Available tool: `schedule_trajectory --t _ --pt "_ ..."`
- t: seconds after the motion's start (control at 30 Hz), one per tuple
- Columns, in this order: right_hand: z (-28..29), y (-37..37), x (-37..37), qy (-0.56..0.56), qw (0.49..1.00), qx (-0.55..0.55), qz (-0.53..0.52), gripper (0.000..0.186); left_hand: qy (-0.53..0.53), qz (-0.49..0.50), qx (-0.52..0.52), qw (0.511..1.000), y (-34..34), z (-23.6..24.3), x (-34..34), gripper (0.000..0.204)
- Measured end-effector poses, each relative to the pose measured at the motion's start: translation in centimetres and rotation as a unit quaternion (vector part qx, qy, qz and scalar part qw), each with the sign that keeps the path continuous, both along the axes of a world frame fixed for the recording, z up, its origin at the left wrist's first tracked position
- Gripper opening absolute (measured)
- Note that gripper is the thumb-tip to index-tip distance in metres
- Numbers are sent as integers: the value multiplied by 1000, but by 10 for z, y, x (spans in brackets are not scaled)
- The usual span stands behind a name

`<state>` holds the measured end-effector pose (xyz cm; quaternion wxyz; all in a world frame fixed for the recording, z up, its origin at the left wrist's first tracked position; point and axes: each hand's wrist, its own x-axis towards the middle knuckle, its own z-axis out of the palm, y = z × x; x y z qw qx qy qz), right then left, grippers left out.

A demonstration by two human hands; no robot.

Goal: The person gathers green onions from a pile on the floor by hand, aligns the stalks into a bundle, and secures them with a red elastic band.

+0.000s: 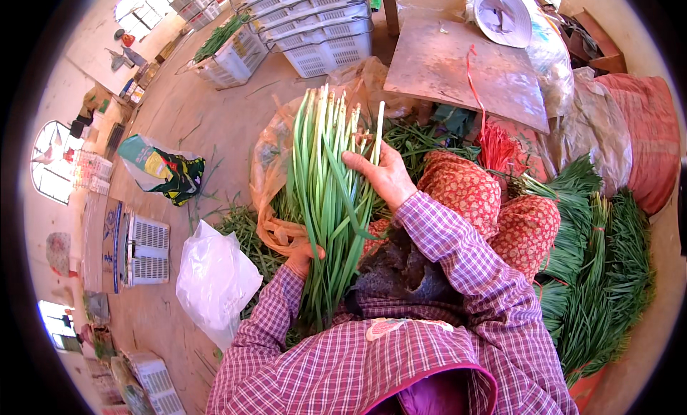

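Observation:
A long loose bunch of green leafy stalks with white stem ends [322, 186] is upright in front of me. My right hand [383, 175] grips it high up among the pale stems, fingers curled. My left hand [304, 261] is closed on its lower leafy part. Behind the bunch lies an open orange plastic bag [272, 200], with more loose greens [240, 232] around it. Red string ties [497, 153] lie beyond my patterned trousers [458, 186]. Tied bundles of greens [594, 286] are piled at my right.
Stacked white crates [322, 46] and a crate of greens [229, 60] stand behind. A board [461, 78] with a hat [501, 14] is at the back right, beside red sacks [644, 143]. A white plastic bag [215, 279] and a printed bag [164, 168] lie at left.

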<state>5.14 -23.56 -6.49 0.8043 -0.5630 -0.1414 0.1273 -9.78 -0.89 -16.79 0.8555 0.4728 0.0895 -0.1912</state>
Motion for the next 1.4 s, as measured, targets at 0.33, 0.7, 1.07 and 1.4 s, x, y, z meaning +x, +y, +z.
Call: schedule_trajectory --t 0.33,0.7,1.07,1.4 --pt "20 -61 91 66 976 55 -198 21 49 -53 57 996 -9 38 -1 46" --pt "5 -59 15 202 967 -134 83 101 83 36 47 995 -22 65 2 44" --pt "-3 24 -22 23 999 -16 36 100 -230 53 598 766 -89 122 51 98" --pt "32 -51 47 316 903 220 193 45 -256 -100 394 877 -76 222 60 79"
